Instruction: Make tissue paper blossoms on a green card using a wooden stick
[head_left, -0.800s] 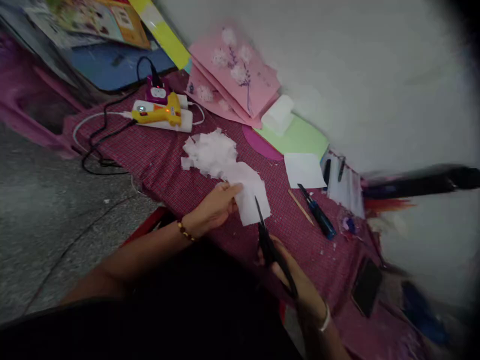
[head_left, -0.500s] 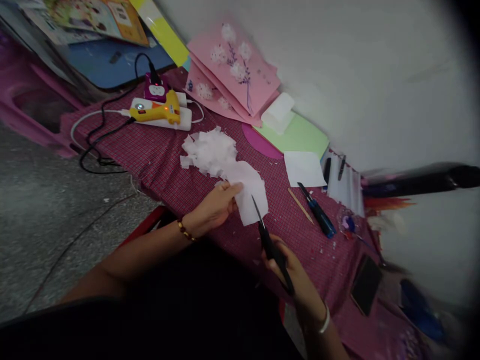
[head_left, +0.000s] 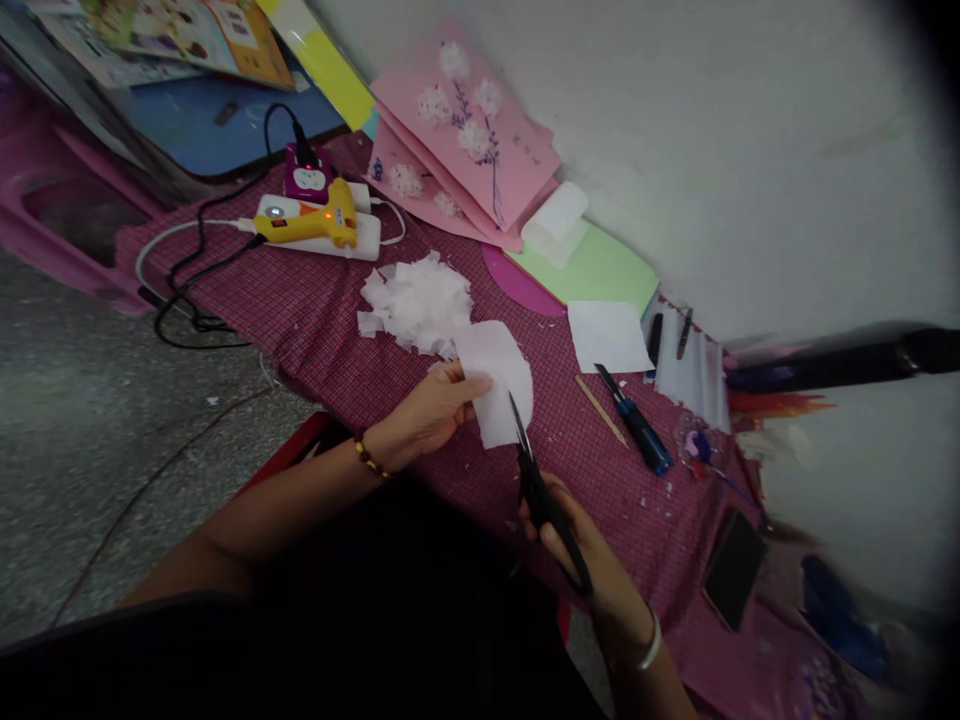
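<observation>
I see a table (head_left: 322, 340) with a red checked cloth, and the left arm reaches in over its near edge. A heap of white paper bits (head_left: 420, 300) sits just past the left hand (head_left: 427, 412), which pinches a white sheet (head_left: 506, 370), thumb on top. The right hand (head_left: 585, 540) is wrapped around black scissors (head_left: 544, 495), their blades over the sheet's right part. I can't tell if they touch it. To cut nicely, I think the left hand should turn the sheet bit by bit, thumb out of the way, while the scissors go slowly. The heap is close, so don't bump it. There's more room on the right, up to the blue knife (head_left: 641, 435), whose blade sticks out, and a thin wooden stick (head_left: 601, 411), lying nearer.
</observation>
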